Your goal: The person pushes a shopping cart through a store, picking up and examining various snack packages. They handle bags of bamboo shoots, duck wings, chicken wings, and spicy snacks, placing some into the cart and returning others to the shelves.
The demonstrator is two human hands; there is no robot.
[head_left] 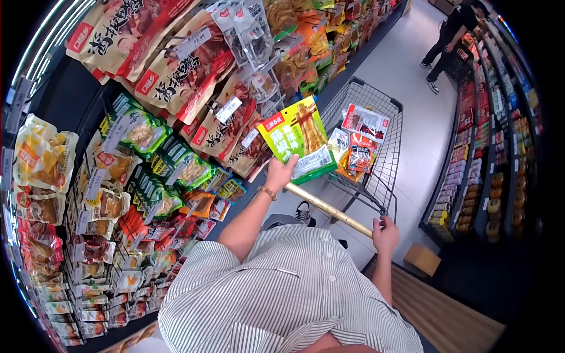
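Observation:
My left hand (281, 173), with a bracelet at the wrist, grips the lower left edge of a yellow and green snack bag (297, 132). The bag's printed front, with a picture of brown sticks, faces up toward me. It hangs just past the shopping cart handle (329, 209), a pale gold bar. My right hand (385, 235) is closed around the right end of that handle. Beyond it, the wire shopping cart (385, 100) carries several snack packets, among them a red and white one (366, 122) and a red-orange one (361, 154).
Hanging snack packets fill the shelf rack (65, 70) on my left, including large duck-snack bags (182, 70) and green bags (194, 170). Stocked shelves (488, 159) line the right side. A cardboard box (422, 259) sits low at right. Another person (459, 32) stands farther along the aisle.

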